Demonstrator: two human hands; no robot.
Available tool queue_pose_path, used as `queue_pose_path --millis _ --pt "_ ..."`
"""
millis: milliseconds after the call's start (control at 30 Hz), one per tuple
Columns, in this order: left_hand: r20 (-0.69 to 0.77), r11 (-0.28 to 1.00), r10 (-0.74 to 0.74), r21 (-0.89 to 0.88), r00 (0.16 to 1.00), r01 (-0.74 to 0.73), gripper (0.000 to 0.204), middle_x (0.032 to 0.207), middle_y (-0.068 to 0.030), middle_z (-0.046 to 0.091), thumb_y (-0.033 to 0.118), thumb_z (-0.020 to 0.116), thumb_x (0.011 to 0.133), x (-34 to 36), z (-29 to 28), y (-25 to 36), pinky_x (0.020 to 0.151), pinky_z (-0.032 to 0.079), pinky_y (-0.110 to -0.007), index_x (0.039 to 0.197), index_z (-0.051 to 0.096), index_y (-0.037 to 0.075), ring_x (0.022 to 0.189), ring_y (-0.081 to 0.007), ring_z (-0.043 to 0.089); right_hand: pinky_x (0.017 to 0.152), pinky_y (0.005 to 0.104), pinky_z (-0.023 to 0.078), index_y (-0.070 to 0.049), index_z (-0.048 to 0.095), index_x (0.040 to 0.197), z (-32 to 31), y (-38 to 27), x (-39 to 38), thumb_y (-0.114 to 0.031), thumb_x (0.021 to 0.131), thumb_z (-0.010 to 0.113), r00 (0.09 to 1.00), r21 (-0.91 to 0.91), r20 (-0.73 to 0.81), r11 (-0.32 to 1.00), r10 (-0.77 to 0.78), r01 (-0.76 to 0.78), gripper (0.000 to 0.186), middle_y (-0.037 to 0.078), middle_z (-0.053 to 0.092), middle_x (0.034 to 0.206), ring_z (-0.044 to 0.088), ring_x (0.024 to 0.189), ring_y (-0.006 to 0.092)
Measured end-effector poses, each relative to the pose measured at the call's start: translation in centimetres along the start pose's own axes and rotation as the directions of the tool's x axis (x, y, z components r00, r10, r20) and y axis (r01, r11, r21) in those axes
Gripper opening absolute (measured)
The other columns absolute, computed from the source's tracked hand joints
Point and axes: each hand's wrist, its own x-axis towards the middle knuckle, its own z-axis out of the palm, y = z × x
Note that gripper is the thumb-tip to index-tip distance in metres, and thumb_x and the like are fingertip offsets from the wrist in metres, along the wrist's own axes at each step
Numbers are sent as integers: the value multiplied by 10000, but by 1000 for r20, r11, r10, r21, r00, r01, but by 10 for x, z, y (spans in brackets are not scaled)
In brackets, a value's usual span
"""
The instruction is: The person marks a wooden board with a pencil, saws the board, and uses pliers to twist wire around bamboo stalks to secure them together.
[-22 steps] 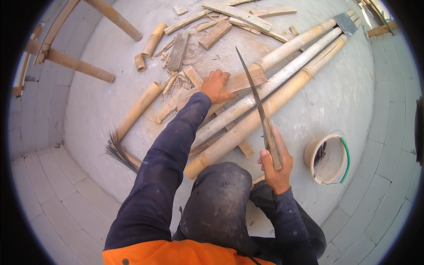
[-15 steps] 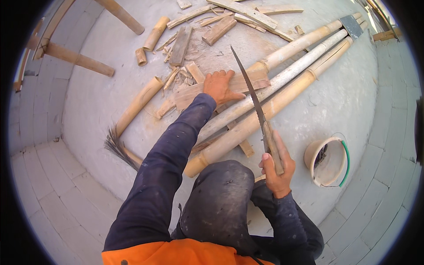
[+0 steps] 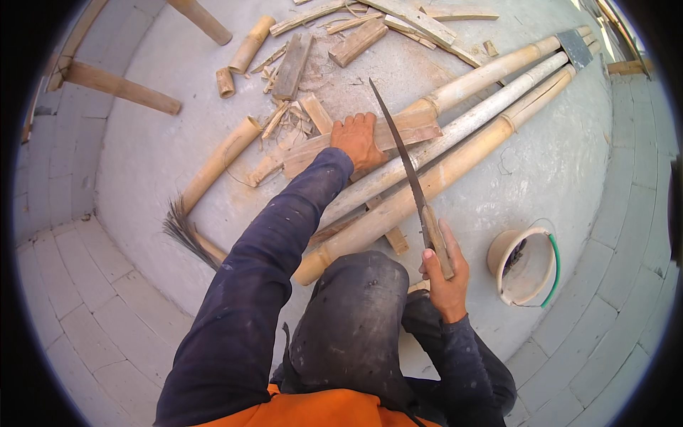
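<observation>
Right hand (image 3: 447, 276) gripped a wood-handled dark-bladed saw (image 3: 410, 174), tip pointing forward-left; left hand (image 3: 358, 142) clasped a flat brown wooden board (image 3: 420, 129), long axis slanting forward-right.

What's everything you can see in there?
saw: 1, dark blade, centre
plank: 1, brown, centre
long poles: 3, tan and whitish, centre
flat piece: 1, grey, poles' far end
bucket: 1, cream, right
bamboo pieces: 3+, tan, upper left
bristles: 1 bunch, dark, left
posts: 2+, brown, upper left
wood scraps: many, tan and grey, top
walls: 2, grey, sides
floor: 1, grey, underneath
clothes: several, dark and orange, bottom
left grip: 1, bare, on plank
right grip: 1, bare, around saw
</observation>
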Motion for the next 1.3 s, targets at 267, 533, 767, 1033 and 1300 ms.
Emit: queue_pose_path --millis 267,533,767,1033,1300 --pt "70 999 -36 -7 997 36 796 1295 -241 682 537 859 822 -1 -7 -2 1087 473 -536 1339 589 -5 1261 -411 646 794 280 554 43 591 1582 -21 -9 -33 -183 1096 663 1000 -195 -3 981 -5 4 541 154 763 1157 695 877 139" --pt "116 998 -44 42 992 40 794 1296 -231 669 582 850 851 3 -12 4 1077 480 -527 1329 592 3 1241 -403 653 1170 396 484 61 609 1549 13 -42 6 -191 1105 661 991 -259 31 956 -133 137 513 266 729 1414 679 1342 286" --pt "48 999 -22 49 999 19 756 1272 -191 668 582 851 864 2 -4 5 1042 486 -518 1297 594 18 1214 -370 665 1133 378 511 66 595 1557 32 -46 51 -134 1087 659 996 -239 36 967 -79 85 515 286 741 1402 715 1310 326" --pt "26 996 -42 79 999 40 717 1242 -178 686 533 860 827 2 4 -3 996 504 -500 1288 622 38 1180 -340 686 1152 403 501 110 566 1562 2 -29 -20 -155 1112 607 994 -299 21 948 -106 107 524 278 698 1473 687 1334 308" --pt "47 999 -29 -21 999 30 740 1279 -193 667 571 842 862 10 -6 15 1050 486 -525 1293 606 18 1233 -372 661 1162 365 486 66 615 1542 48 -34 84 -179 1115 652 978 -278 -24 941 -209 194 494 260 707 1467 687 1332 294"
